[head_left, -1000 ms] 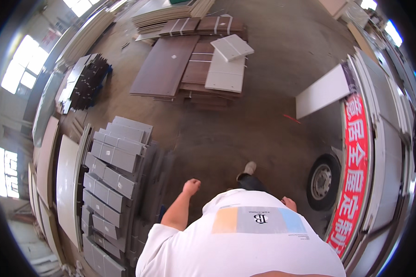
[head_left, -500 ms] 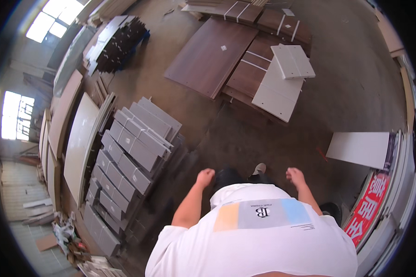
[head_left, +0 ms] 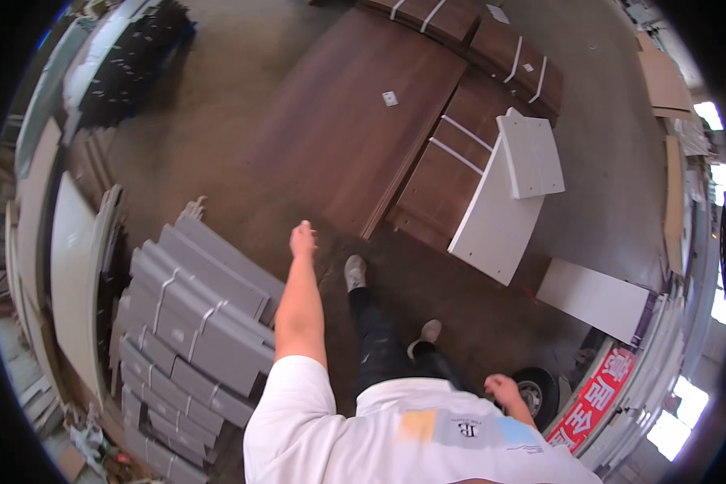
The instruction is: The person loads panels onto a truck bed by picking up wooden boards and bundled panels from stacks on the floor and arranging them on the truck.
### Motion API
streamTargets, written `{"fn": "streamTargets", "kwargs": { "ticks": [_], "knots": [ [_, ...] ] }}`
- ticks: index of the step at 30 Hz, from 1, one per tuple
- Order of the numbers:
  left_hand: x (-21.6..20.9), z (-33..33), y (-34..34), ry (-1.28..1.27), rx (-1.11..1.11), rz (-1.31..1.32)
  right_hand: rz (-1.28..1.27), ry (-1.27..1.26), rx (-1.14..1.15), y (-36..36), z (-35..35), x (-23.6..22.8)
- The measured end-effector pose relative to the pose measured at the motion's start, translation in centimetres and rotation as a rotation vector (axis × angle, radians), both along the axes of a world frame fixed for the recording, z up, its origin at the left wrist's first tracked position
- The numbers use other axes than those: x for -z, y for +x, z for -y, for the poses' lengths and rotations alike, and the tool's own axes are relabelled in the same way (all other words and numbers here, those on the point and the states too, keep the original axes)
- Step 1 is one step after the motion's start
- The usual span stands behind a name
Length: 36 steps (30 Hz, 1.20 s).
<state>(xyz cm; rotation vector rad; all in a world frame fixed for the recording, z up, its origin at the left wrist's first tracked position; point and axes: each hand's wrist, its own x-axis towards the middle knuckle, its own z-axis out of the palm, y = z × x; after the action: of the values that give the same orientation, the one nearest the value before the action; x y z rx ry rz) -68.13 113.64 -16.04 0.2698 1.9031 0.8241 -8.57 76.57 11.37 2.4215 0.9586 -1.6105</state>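
Observation:
My left hand [head_left: 302, 239] reaches forward at the end of a stretched arm, its fingers curled in with nothing visible in them. It hangs over the floor, nearest to a stack of grey panels [head_left: 202, 298] tied with white straps and the near corner of a large brown board [head_left: 339, 137]. Low beside my body, my right hand [head_left: 502, 390] is loosely curled and holds nothing that I can see. A wheel with a black tyre [head_left: 536, 395] is close by it. Neither hand touches any of these things.
Ahead lie strapped brown boards [head_left: 452, 181], with white panels [head_left: 492, 214] on top. A white board [head_left: 593, 298] and a red banner [head_left: 595, 401] are at the right. Large boards [head_left: 73, 274] lean along the left side.
I have stepped forward, and the brown and white boards are nearer. My left arm has swung forward and out, while my right hand has dropped back toward my side.

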Motion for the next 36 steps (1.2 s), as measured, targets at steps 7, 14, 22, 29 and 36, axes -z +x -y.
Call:
{"fn": "streamTargets", "kwargs": {
  "ticks": [7,14,22,29,36],
  "knots": [
    [8.6,-10.8,-8.0,-0.034,-0.249,-0.213,0.012,-0.193,0.349,-5.9,-4.7,-4.4],
    [9.0,-9.7,-2.6,0.083,-0.346,-0.008,0.048,-0.164,0.379,-9.1,-9.1,-5.2],
    [7.3,-10.0,-5.2,-0.083,-0.188,-0.009,-0.053,-0.099,0.417,-10.7,-12.0,-1.4],
    [1.2,-3.9,-4.0,-0.081,0.051,0.045,-0.059,0.060,-0.251,-13.9,-19.1,3.1],
    [-13.8,7.4,6.1,-0.042,-0.081,0.346,-0.154,0.172,0.148,-19.2,-29.1,9.0]
  ]
}}
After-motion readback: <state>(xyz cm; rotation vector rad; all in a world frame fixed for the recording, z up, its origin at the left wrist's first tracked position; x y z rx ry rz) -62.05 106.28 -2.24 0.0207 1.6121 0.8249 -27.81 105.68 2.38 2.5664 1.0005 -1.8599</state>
